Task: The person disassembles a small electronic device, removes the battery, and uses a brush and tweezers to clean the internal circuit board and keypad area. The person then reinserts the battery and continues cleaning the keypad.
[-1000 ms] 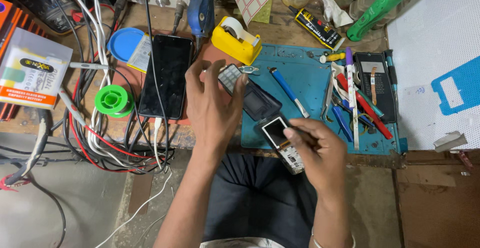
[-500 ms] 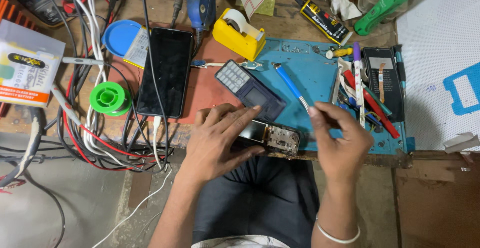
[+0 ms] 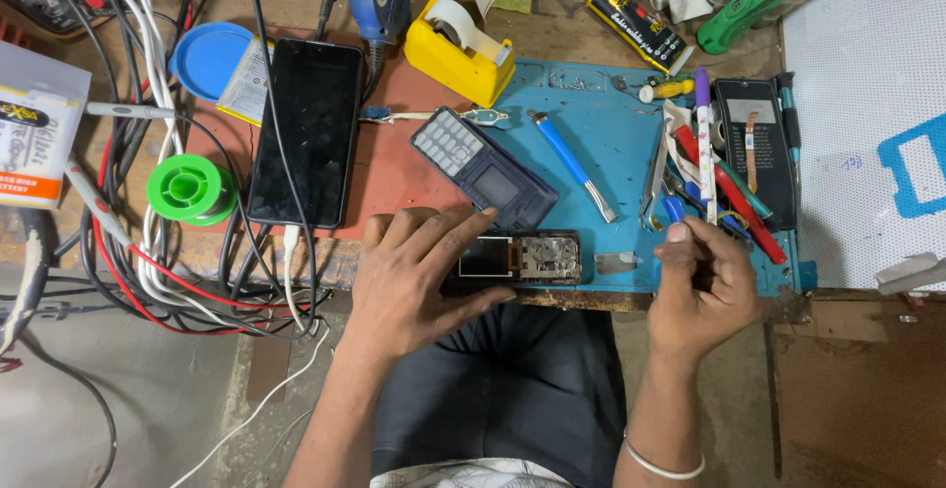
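A small opened phone (image 3: pixel 520 257), with its screen and bare board showing, lies at the front edge of the blue work mat (image 3: pixel 601 123). My left hand (image 3: pixel 419 276) rests at the phone's left end, index finger above it and thumb below, holding it in place. My right hand (image 3: pixel 702 286) is curled at the lower end of a pile of tools, its fingertips pinched on a white pen-shaped tool with a purple cap (image 3: pixel 704 143). Just behind the opened phone lies a dark blue phone cover with a keypad (image 3: pixel 481 167).
A black smartphone (image 3: pixel 304 131) on a cable, a green solder spool (image 3: pixel 187 188) and tangled wires (image 3: pixel 148 251) lie to the left. A yellow tape dispenser (image 3: pixel 455 49), a glue tube (image 3: pixel 631 23) and a blue-handled tool (image 3: pixel 570 163) sit behind. A small metal piece (image 3: pixel 617 263) lies right of the phone.
The right hand set the opened phone down on the mat edge and moved right to the tool pile. The left hand came down from the keypad cover onto the phone.
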